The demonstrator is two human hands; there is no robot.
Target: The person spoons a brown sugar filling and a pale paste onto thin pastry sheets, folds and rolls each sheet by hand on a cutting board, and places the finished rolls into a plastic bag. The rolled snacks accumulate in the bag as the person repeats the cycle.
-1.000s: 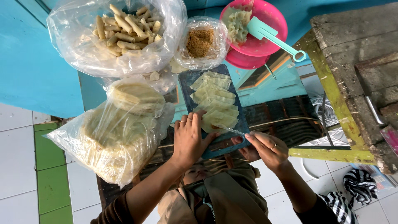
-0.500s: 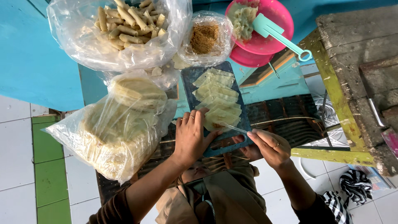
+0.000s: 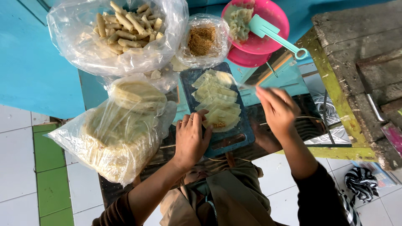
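Left hand (image 3: 190,140) flat at lower centre of frame, fingers loosely apart, tips pressing the near edge of the bottom pastry wrapper (image 3: 221,119) with a small dab of brown filling on it. Right hand (image 3: 277,109) raised right of centre, motion-blurred, fingertips seemingly pinched together toward upper left; can't tell if anything sits between them.

Wrappers laid in an overlapping row on a dark blue cutting board (image 3: 232,140), centre of frame, resting on a glass tabletop (image 3: 301,121).

Risks, as judgement:
- thin overlapped wrappers likely stick; lifting one may drag or tear the next
- filling dab sits near the bottom wrapper's lower edge; a tilt or nudge could spill crumbs onto the board
- pink bowl (image 3: 268,23) with teal spoon (image 3: 274,33) sits at upper right; a wide right-hand sweep could clip the spoon handle
- bag of brown filling (image 3: 202,39) open just above the board, easy to tip

Orientation: row's long axis runs top to bottom of frame, leaning slightly from upper left to lower right; each wrapper's long side lies roughly across the board
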